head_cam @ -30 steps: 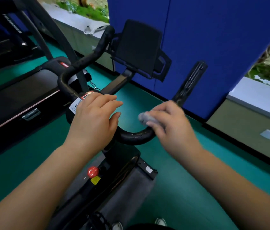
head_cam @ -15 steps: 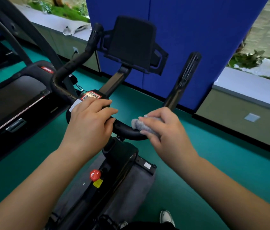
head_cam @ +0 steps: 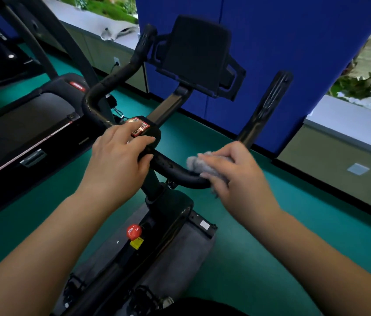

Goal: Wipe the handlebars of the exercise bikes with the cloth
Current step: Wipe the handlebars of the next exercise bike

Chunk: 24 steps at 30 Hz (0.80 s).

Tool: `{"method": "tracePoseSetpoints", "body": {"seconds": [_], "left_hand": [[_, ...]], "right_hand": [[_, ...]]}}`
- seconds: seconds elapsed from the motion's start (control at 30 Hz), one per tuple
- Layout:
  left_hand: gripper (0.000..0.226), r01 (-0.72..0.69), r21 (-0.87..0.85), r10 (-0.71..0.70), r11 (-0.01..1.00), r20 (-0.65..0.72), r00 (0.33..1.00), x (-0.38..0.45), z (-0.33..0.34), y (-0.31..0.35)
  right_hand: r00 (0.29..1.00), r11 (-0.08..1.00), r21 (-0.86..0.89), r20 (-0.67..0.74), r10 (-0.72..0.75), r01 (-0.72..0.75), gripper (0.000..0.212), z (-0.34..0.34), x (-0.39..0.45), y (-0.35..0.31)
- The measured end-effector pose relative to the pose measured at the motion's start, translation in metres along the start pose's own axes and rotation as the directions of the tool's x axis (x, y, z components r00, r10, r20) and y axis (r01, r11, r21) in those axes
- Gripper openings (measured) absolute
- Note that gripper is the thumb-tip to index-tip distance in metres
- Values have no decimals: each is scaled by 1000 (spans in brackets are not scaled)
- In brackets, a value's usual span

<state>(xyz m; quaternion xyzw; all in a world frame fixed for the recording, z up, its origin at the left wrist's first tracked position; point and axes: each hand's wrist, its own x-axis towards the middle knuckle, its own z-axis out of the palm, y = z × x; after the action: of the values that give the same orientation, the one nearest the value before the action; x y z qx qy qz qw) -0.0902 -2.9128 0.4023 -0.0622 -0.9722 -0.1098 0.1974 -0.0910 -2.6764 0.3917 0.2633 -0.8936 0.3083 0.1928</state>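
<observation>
1. Two hands work on one exercise bike; its handlebar serves as the landmark for every place given below.
2. Left hand: fingers curled over the middle of the handlebar, beside the red label on the centre clamp. It grips the bar and carries nothing else; it appears to steady the bike.
3. Right hand: fingers curled round a bunched grey cloth, pressing it onto the handlebar just right of the middle, at the low bend where the bar begins to turn forward.
4. Cloth: touching the top and near side of the bar; one frayed edge hangs just below the bar under the hand.
5. Long axis of the part still ahead: from the cloth, the right grip rises forward and away from the person, ending well beyond the right hand. The matching left grip rises forward from the bar's left bend, beyond the left hand.
6. Governing relation: the right hand lies at the foot of the right grip and is clearly the nearer hand to it. A wipe along that axis would probably call for sliding the cloth forward and upward while the fingers stay wrapped round the tube.
7. Screen holder: stands between the two grips, above the centre stem, apart from both hands.
8. Red knob: below the handlebar on the frame, untouched.
</observation>
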Motion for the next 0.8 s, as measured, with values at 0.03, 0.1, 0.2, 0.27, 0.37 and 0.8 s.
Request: {"method": "tracePoseSetpoints", "body": {"seconds": [0.03, 0.1, 0.2, 0.27, 0.37, 0.8], "left_hand": [[38, 27, -13, -27, 1000, -4, 1000, 0, -1, 0], [39, 71, -35, -71, 997, -17, 997, -1, -3, 1], [38, 81, -54, -83, 995, -37, 996, -3, 0, 1], [37, 67, -76, -70, 995, -34, 997, -5, 3, 1], [35, 13, -79, -15, 997, -23, 1000, -8, 5, -3], [32, -221, -176, 236, 959, 66, 970, -3, -11, -55]], "right_hand": [[999, 999, 8, -5, 40, -40, 31, -7, 4, 8], [996, 996, -3, -9, 84, -84, 32, -16, 7, 19], [996, 996, -4, -16, 91, -92, 32, -10, 2, 14], [996, 996, 13, -3, 89, -89, 40, 0, -3, -2], [995, 996, 37, 60, 82, -84, 50, 12, -4, -27], [988, 973, -182, -90, 124, -139, 21, 39, 4, -61]]}}
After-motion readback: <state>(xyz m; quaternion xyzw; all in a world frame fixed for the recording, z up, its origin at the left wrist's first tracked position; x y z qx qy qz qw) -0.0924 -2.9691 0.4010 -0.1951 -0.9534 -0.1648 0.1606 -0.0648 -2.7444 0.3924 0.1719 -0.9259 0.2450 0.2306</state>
